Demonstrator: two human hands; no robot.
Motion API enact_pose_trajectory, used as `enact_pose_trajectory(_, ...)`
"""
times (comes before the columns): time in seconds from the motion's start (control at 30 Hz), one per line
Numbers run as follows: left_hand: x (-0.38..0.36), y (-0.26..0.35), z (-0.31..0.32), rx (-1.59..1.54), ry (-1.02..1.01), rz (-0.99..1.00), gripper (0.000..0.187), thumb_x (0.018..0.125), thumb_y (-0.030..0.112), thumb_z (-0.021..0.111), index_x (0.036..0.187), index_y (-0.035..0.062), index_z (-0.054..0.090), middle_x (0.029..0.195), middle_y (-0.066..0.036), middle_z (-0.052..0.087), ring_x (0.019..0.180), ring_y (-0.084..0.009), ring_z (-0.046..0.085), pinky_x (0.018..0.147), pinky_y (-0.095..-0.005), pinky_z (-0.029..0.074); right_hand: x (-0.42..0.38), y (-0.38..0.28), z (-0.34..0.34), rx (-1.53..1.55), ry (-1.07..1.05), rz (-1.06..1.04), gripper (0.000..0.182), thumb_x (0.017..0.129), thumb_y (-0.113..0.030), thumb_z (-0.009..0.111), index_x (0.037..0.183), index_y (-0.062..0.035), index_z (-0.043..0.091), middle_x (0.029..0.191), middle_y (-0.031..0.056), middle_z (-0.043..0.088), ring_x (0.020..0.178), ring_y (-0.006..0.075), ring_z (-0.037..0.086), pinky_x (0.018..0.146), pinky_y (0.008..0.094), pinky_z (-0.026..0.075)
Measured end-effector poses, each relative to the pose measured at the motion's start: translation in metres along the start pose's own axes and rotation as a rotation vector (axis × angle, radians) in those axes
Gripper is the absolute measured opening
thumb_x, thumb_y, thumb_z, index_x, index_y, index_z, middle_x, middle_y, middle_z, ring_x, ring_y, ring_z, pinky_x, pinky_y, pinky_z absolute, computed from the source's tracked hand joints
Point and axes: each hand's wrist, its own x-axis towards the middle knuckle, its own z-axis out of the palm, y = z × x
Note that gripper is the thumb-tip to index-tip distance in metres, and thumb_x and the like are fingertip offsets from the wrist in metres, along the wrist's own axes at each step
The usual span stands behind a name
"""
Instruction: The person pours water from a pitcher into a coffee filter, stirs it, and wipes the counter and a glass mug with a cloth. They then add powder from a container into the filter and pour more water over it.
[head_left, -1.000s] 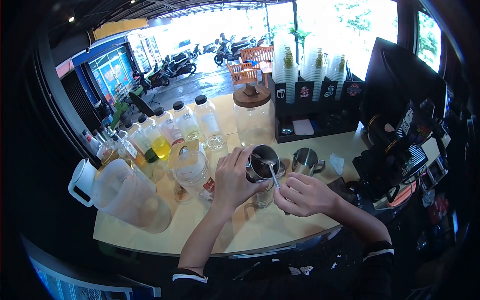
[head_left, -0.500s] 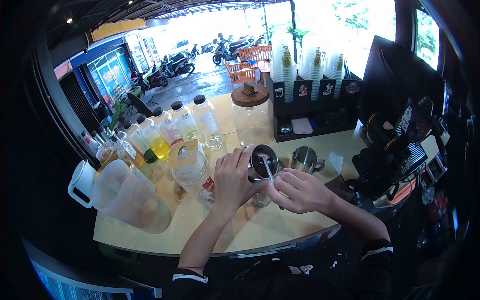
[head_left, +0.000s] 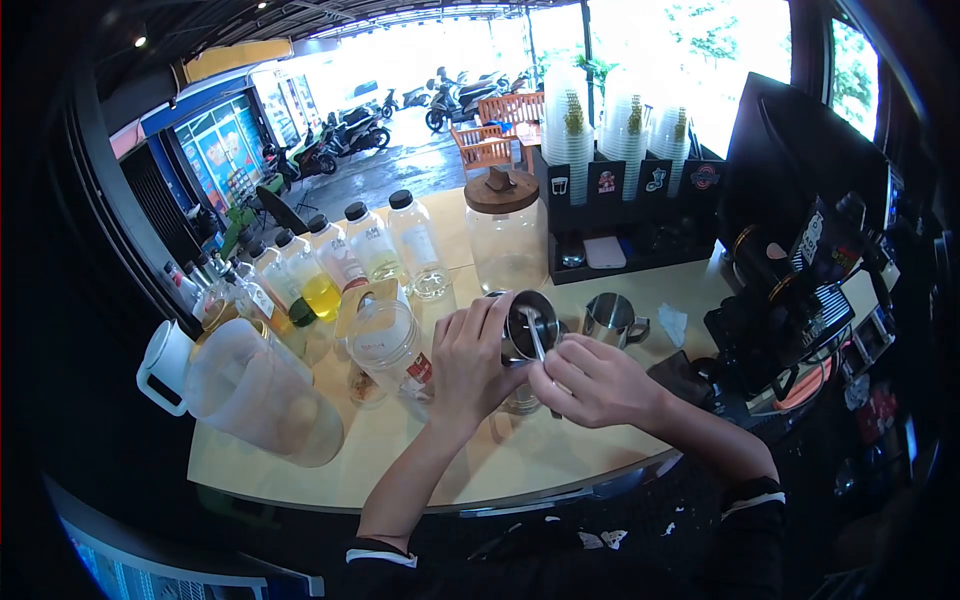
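Wrapped round the side of a steel pitcher (head_left: 522, 350), my left hand (head_left: 468, 360) holds it tilted, its mouth facing me. My right hand (head_left: 598, 382) pinches the handle of a metal spoon (head_left: 537, 340), whose bowl end is inside the pitcher. Dark contents seem to lie in there, but I cannot make out what they are. Partly hidden beneath the pitcher and my hands, a clear glass (head_left: 521, 402) stands on the counter. Just left of my left hand is a clear plastic jar (head_left: 387, 345) with a red label.
A second steel pitcher (head_left: 612, 318) stands right of my hands, beside a crumpled tissue (head_left: 672, 325). Several black-capped bottles (head_left: 420, 250) line the left back. A large wooden-lidded jar (head_left: 508, 240), a black cup rack (head_left: 640, 220) and a big plastic jug (head_left: 262, 400) also occupy the counter (head_left: 420, 475).
The spoon and my right hand have shifted slightly inside and beside the pitcher. The pitcher stays in nearly the same place in my left hand.
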Motion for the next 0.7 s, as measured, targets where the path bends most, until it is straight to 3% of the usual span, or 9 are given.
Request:
enact_pose_trajectory(0.43,0.001,-0.003,-0.001,-0.049,0.016,-0.015,0.078,0.052,0.030,0.083,0.120,0.0075,0.052,0.104,-0.007,0.058,0.093,-0.0244,0.058,0.085,-0.0363,0.041,-0.002,-0.003,-0.006,0.076,-0.022,-0.014,0.024,0.073,-0.013,0.060,0.094,-0.0026,0.054,0.075,0.0029,0.049,0.071,0.0161,0.054,0.067,0.0278,0.048)
enact_pose_trajectory(0.57,-0.002,-0.009,0.001,-0.207,0.003,-0.066,0.078,0.049,0.027,0.084,0.118,0.0075,0.052,0.109,-0.008,0.058,0.099,-0.0263,0.058,0.090,-0.0392,0.043,-0.007,0.003,-0.005,0.088,0.066,0.113,0.027,0.071,-0.011,0.061,0.095,-0.0016,0.054,0.077,0.0040,0.051,0.073,0.0173,0.055,0.069,0.0285,0.049)
enact_pose_trajectory(0.7,-0.002,-0.010,0.000,-0.309,-0.045,-0.122,0.078,0.050,0.027,0.085,0.117,0.0063,0.052,0.111,-0.009,0.058,0.104,-0.0282,0.058,0.093,-0.0405,0.043,-0.011,0.000,-0.007,0.112,0.020,0.029,0.028,0.070,-0.011,0.062,0.096,-0.0010,0.054,0.079,0.0046,0.052,0.074,0.0178,0.056,0.069,0.0288,0.050)
